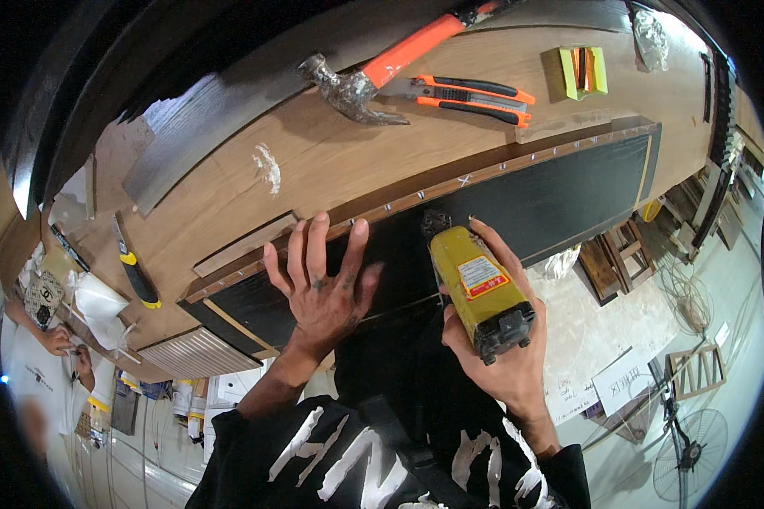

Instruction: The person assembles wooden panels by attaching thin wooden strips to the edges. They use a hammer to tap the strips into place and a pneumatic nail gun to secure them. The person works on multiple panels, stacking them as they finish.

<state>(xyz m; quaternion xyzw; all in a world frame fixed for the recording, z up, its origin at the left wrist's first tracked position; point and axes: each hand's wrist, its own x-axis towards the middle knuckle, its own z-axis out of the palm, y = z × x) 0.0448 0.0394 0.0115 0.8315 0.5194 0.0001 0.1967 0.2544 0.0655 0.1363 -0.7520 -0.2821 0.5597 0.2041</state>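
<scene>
My right hand [514,369] grips a yellow nail gun [463,250] with a white-and-red label. The gun's dark nose sits over a long black panel [560,195], just below its brown wooden edge strip [446,187]; whether it touches cannot be seen. Small white marks and a cross run along the strip. My left hand [323,293] lies on the panel with fingers spread, the fingertips reaching over the strip. A thin wood offcut [246,244] rests beside the strip, close to those fingers.
Beyond the panel, a claw hammer [356,89], orange-black snips or cutter [475,97] and small yellow box [583,72] lie on the wooden worktop [212,187]. A yellow-black knife [136,271] is at left. Another person's hands [68,352] work at far left. A fan [690,454] stands lower right.
</scene>
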